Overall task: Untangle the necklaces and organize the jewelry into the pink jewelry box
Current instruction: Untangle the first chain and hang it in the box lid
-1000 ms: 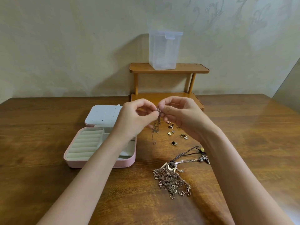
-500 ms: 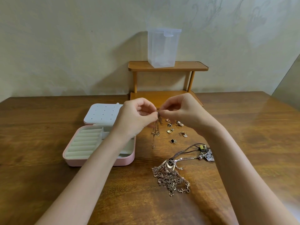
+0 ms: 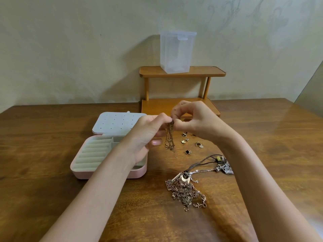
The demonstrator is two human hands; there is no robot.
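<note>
My left hand [image 3: 147,135] and my right hand [image 3: 195,119] meet above the table, both pinching the top of a thin gold necklace [image 3: 169,138] that hangs down in a bunch between them. The pink jewelry box [image 3: 138,172] lies open at the left, its cream ring rolls showing and its perforated lid [image 3: 117,124] folded back. A tangled pile of chains and pendants [image 3: 186,191] lies on the table in front of my right forearm, with a dark cord necklace [image 3: 203,162] and a silver pendant [image 3: 226,169] beside it. Several small earrings [image 3: 187,145] are scattered beyond.
A small two-tier wooden shelf [image 3: 182,71] stands against the wall, a clear plastic container [image 3: 176,52] on its top tier. The wooden table [image 3: 43,189] extends to both sides.
Both hands have stayed together on the necklace, with my left hand's fingers shifting their grip. The hanging chain now bunches more closely under the fingers.
</note>
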